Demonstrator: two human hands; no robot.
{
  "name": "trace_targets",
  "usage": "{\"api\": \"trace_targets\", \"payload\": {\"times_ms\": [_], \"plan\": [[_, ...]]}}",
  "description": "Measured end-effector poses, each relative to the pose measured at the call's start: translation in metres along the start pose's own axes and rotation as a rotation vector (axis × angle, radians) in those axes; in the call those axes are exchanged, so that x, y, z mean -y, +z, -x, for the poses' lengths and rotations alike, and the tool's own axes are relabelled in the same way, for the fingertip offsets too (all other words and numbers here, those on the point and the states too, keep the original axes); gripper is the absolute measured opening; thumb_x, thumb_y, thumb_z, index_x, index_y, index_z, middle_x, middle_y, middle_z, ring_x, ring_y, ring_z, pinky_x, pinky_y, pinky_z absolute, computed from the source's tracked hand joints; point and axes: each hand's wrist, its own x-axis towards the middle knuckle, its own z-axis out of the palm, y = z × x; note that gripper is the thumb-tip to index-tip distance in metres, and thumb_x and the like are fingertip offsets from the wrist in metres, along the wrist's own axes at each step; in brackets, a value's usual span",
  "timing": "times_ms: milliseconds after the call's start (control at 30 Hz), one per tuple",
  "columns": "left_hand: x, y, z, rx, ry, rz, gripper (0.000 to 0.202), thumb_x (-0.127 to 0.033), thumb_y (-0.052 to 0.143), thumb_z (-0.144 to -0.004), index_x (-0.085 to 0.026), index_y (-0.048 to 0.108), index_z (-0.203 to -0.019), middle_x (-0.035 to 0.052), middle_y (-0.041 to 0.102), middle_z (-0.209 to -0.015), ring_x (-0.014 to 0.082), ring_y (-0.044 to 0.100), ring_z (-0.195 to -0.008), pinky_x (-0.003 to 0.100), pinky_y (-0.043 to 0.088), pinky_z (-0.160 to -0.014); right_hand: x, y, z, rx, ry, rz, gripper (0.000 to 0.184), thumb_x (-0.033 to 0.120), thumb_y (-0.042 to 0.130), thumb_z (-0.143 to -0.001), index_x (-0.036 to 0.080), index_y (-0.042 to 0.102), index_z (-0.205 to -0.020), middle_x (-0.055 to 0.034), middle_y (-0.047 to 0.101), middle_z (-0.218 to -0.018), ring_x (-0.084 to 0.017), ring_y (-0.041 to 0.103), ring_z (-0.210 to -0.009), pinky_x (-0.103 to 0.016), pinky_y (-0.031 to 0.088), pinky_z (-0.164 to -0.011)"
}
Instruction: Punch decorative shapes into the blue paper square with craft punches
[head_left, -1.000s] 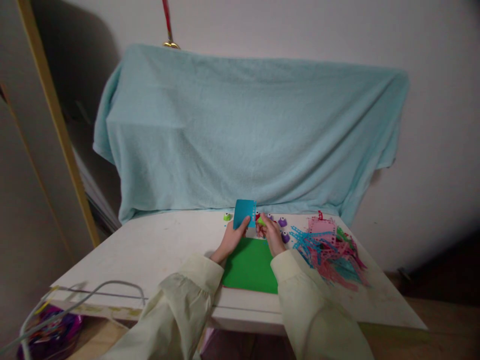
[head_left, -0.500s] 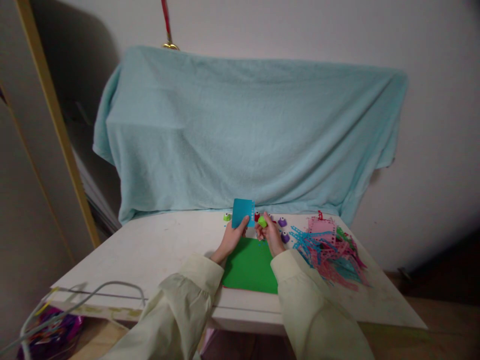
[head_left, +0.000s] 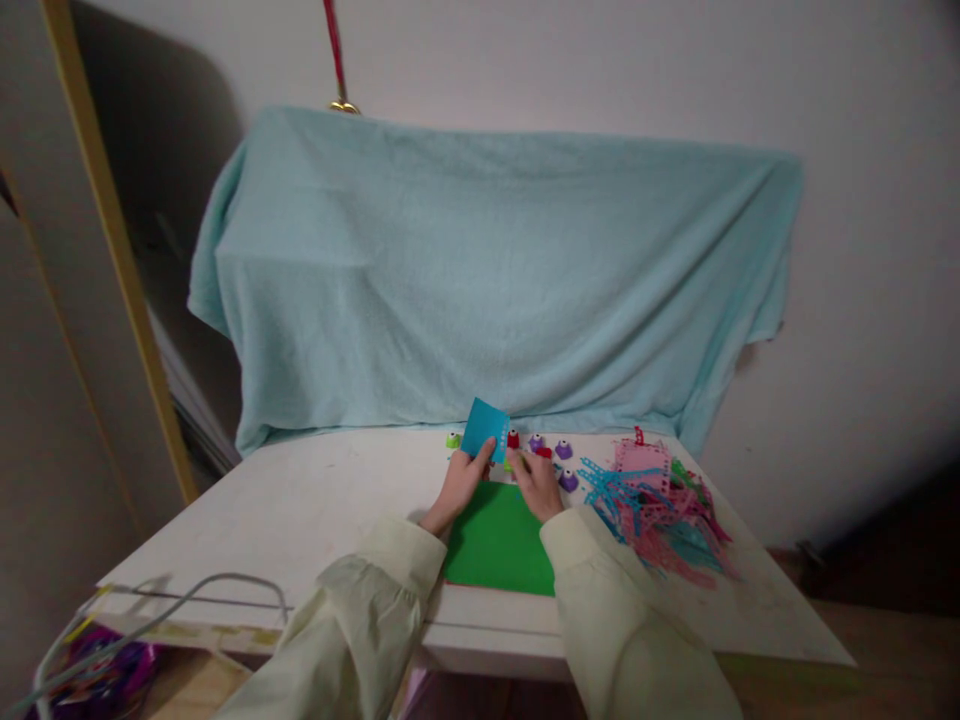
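Note:
My left hand (head_left: 463, 478) is closed on a small piece of blue paper (head_left: 482, 428), with the thumb on its face. A row of small punched holes runs along the paper's right edge. Closed around a small green craft punch (head_left: 511, 464), my right hand (head_left: 538, 484) is close to the paper's lower right corner; fingers hide most of the punch. Whether the paper sits in its slot I cannot tell. Beneath both hands lies a green sheet (head_left: 499, 540). Behind them are a red punch (head_left: 513, 439), several purple punches (head_left: 563, 450) and another green punch (head_left: 453, 440).
Cut paper strips in pink, blue and green (head_left: 660, 520) are heaped on the right of the white table (head_left: 322, 500). A light blue blanket (head_left: 495, 270) hangs along the back. A grey cable (head_left: 217, 578) loops at the front left edge.
The blue paper has tilted clockwise in my left hand. My right hand has turned and moved left with the green punch, bringing it to the paper's lower right corner.

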Motion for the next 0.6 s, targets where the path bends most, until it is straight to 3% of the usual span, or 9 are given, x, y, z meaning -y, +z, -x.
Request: {"api": "trace_targets", "payload": {"times_ms": [67, 167, 400, 600], "plan": [[0.004, -0.001, -0.002, -0.018, -0.010, -0.006, 0.047, -0.057, 0.048, -0.076, -0.015, 0.054, -0.057, 0.0022, 0.054, -0.051, 0.0122, 0.049, -0.048, 0.023, 0.036, -0.049, 0.004, 0.000, 0.005, 0.015, -0.081, 0.280, 0.049, 0.053, 0.036, -0.085, 0.016, 0.059, -0.063, -0.0048, 0.061, -0.059, -0.015, 0.055, -0.060, -0.025, 0.031, -0.057], [0.009, -0.004, -0.005, -0.065, -0.010, -0.001, 0.048, -0.059, 0.048, -0.075, -0.014, 0.054, -0.058, 0.0026, 0.055, -0.051, 0.0123, 0.049, -0.047, 0.023, 0.035, -0.048, 0.008, 0.001, 0.008, 0.055, -0.108, 0.499, 0.049, 0.049, 0.031, -0.089, 0.017, 0.062, -0.066, -0.0063, 0.065, -0.063, -0.017, 0.059, -0.063, -0.025, 0.031, -0.058], [0.006, -0.011, -0.006, -0.137, -0.056, -0.069, 0.056, -0.065, 0.044, -0.073, -0.013, 0.056, -0.056, 0.0044, 0.056, -0.048, 0.0143, 0.050, -0.046, 0.025, 0.036, -0.049, 0.019, -0.005, 0.014, 0.201, -0.068, 0.781, 0.057, 0.053, 0.028, -0.088, 0.016, 0.069, -0.072, -0.0134, 0.069, -0.072, -0.023, 0.064, -0.072, -0.029, 0.038, -0.065], [-0.006, -0.017, 0.018, -0.032, -0.051, -0.163, 0.056, -0.064, 0.042, -0.073, -0.015, 0.056, -0.049, 0.0045, 0.055, -0.045, 0.0162, 0.053, -0.048, 0.027, 0.038, -0.056, 0.028, -0.008, 0.035, 0.245, -0.046, 0.922, 0.065, 0.058, 0.028, -0.085, 0.011, 0.071, -0.079, -0.0201, 0.068, -0.077, -0.029, 0.064, -0.078, -0.034, 0.042, -0.070]]}}
